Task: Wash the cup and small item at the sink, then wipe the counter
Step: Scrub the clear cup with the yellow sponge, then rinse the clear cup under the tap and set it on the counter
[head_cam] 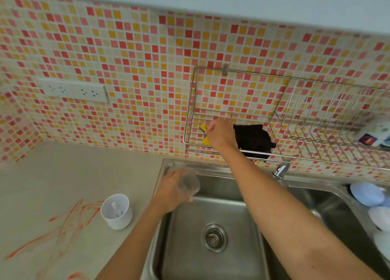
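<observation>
Setting: mosaic wall of red, orange and cream tiles (135, 47) behind the stainless steel sink basin (190, 248), which I take as my landmark for every place below.

Cup: clear plastic tumbler (188, 184), over the sink's back-left corner, tipped on its side so that, as I judge it, any drip falls into the basin and not on the worktop.

Left hand: my left hand (171, 186) is wrapped round the tumbler from the left, fingers closed on its wall; it holds the cup ready for scrubbing.

Right hand: my right hand (221, 134) reaches up behind the sink into the rack, fingers pinched together on the yellow sponge with a green edge (204, 132). I reckon I need it before any washing starts.

Rack: wall-hung steel wire rack (232, 113) above the sink's back rim, so wet things drain downward; a crumpled black cloth (253, 138) lies in it just right of my hand, likely for the wiping later.

Tap: chrome spout (280, 171) at the sink's back-right corner; no water seen running.

Small item: white plastic cup (116, 211) holding something small I cannot make out, on the counter just left of the sink.

Counter: pale beige worktop (63, 174) left of the sink, streaked with orange smears (63, 227), not yet wiped.
</observation>
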The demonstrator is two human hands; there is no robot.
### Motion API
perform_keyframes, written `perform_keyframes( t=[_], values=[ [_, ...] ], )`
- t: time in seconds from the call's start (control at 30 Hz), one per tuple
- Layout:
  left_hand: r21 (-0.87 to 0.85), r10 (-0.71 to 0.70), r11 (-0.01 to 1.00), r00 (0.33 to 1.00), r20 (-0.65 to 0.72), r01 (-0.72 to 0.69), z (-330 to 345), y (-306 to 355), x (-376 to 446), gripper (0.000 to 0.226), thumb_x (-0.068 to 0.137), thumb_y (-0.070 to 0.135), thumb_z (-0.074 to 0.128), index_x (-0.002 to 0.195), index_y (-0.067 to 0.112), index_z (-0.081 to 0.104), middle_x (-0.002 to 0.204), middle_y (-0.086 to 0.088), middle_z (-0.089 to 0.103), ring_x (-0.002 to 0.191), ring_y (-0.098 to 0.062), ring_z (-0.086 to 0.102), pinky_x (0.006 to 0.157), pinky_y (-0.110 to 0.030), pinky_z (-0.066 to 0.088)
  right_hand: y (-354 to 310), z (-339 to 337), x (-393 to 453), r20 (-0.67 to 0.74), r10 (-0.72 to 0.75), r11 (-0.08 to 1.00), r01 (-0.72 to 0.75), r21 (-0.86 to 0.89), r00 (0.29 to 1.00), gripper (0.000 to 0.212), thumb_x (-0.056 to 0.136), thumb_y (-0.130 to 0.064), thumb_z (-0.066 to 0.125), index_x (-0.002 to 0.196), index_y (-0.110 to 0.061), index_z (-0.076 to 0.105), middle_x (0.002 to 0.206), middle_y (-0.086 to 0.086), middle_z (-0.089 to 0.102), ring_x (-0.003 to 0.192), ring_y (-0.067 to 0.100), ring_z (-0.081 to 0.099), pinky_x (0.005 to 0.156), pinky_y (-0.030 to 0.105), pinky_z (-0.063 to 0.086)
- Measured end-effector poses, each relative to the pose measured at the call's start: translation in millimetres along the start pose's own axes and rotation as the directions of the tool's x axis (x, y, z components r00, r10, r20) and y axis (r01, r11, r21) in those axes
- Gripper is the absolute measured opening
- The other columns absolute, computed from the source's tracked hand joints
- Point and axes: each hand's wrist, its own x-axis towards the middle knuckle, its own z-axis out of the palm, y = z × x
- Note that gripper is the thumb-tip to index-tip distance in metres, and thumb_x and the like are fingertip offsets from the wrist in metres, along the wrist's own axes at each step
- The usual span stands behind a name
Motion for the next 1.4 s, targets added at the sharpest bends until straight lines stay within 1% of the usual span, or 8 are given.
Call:
perform_keyframes(
  t=[0.17, 0.33, 0.43, 0.67, 0.77, 1.0, 1.1, 1.4],
  values=[
    [-0.042, 0.005, 0.999, 1.000, -0.004, -0.005, 1.7, 0.7, -4.1, 0.092, 0.056, 0.030, 0.089, 0.135, 0.031, 0.044, 0.136, 0.006, 0.046, 0.121, -0.015, 0.045, 0.101, -0.026, 0.039, -2.1, 0.8, -2.6, -0.032, 0.018, 0.992, -0.022, -0.122, 0.999, 0.022, 0.089, -0.021, 0.057, 0.073, -0.020, 0.073, 0.076, 0.000, 0.067, 0.076, 0.021, 0.060, 0.075, 0.035, 0.050],
    [-0.008, -0.019, 1.000, 1.000, 0.014, 0.019, -0.5, -2.6, -7.7, 0.095, 0.054, 0.034, 0.089, 0.136, 0.034, 0.041, 0.136, 0.010, 0.048, 0.120, -0.017, 0.048, 0.101, -0.037, 0.046, -0.5, -2.9, -7.9, 0.041, -0.034, 0.994, 0.038, -0.101, 0.999, 0.033, 0.089, -0.023, 0.049, 0.058, -0.019, 0.059, 0.070, -0.001, 0.059, 0.076, 0.024, 0.057, 0.081, 0.043, 0.048],
    [-0.016, -0.016, 1.000, 1.000, 0.016, 0.016, 0.0, 0.2, -8.3, 0.093, 0.054, 0.035, 0.089, 0.134, 0.034, 0.042, 0.135, 0.009, 0.048, 0.118, -0.016, 0.049, 0.098, -0.033, 0.047, 0.8, -4.2, -13.3, 0.061, -0.106, 0.994, 0.108, -0.024, 0.992, 0.022, 0.088, -0.021, 0.050, 0.086, -0.019, 0.072, 0.089, 0.001, 0.068, 0.079, 0.022, 0.061, 0.077, 0.040, 0.054],
    [-0.059, -0.038, 0.998, 0.999, 0.004, 0.038, 14.9, 13.2, -6.2, 0.094, 0.054, 0.036, 0.088, 0.135, 0.031, 0.042, 0.135, 0.010, 0.047, 0.123, -0.012, 0.043, 0.102, -0.029, 0.040, 20.7, 3.6, -63.2, -0.500, -0.313, 0.892, 0.430, 0.137, 0.808, 0.035, 0.087, -0.014, 0.056, 0.121, -0.013, 0.064, 0.114, 0.004, 0.060, 0.105, 0.017, 0.054, 0.089, 0.030, 0.048],
    [-0.049, -0.033, 0.998, 0.999, -0.010, 0.032, 29.6, 19.3, -5.2, 0.091, 0.055, 0.038, 0.087, 0.134, 0.028, 0.042, 0.132, 0.014, 0.047, 0.123, -0.009, 0.042, 0.104, -0.033, 0.040, 63.2, 9.4, -114.2, -0.575, -0.312, 0.848, 0.495, 0.190, 0.756, 0.038, 0.085, -0.008, 0.059, 0.123, -0.009, 0.061, 0.119, 0.005, 0.053, 0.112, 0.018, 0.052, 0.097, 0.030, 0.043],
    [-0.033, -0.029, 0.999, 0.993, 0.113, 0.033, 90.1, 60.8, 1.9, 0.089, 0.059, 0.030, 0.088, 0.134, 0.019, 0.042, 0.131, 0.002, 0.049, 0.123, -0.019, 0.044, 0.103, -0.031, 0.038, 235.2, 7.2, -160.4, -0.320, 0.069, 0.990, -0.026, 0.136, 0.945, 0.037, 0.086, -0.013, 0.058, 0.123, -0.013, 0.058, 0.118, 0.007, 0.056, 0.110, 0.021, 0.052, 0.097, 0.037, 0.043],
    [-0.051, -0.017, 0.998, 0.988, 0.152, 0.025, 122.1, 93.8, 9.3, 0.095, 0.058, 0.037, 0.088, 0.138, 0.018, 0.040, 0.134, 0.003, 0.048, 0.125, -0.019, 0.042, 0.105, -0.033, 0.036, 286.0, -9.4, -146.6, -0.158, 0.302, 0.946, -0.275, 0.173, 0.940, 0.046, 0.088, -0.009, 0.060, 0.132, -0.008, 0.050, 0.123, 0.014, 0.054, 0.114, 0.029, 0.050, 0.097, 0.033, 0.037],
    [-0.121, -0.084, 0.987, 0.986, 0.144, 0.102, 175.2, 148.9, 39.9, 0.094, 0.058, 0.035, 0.088, 0.139, 0.027, 0.040, 0.133, 0.008, 0.049, 0.121, -0.011, 0.035, 0.100, -0.024, 0.028, 335.0, -11.3, -77.2, 0.157, 0.268, 0.955, -0.284, 0.085, 0.950, 0.038, 0.097, -0.022, 0.049, 0.135, -0.014, 0.049, 0.126, 0.012, 0.059, 0.116, 0.033, 0.055, 0.098, 0.037, 0.041]
  ],
)
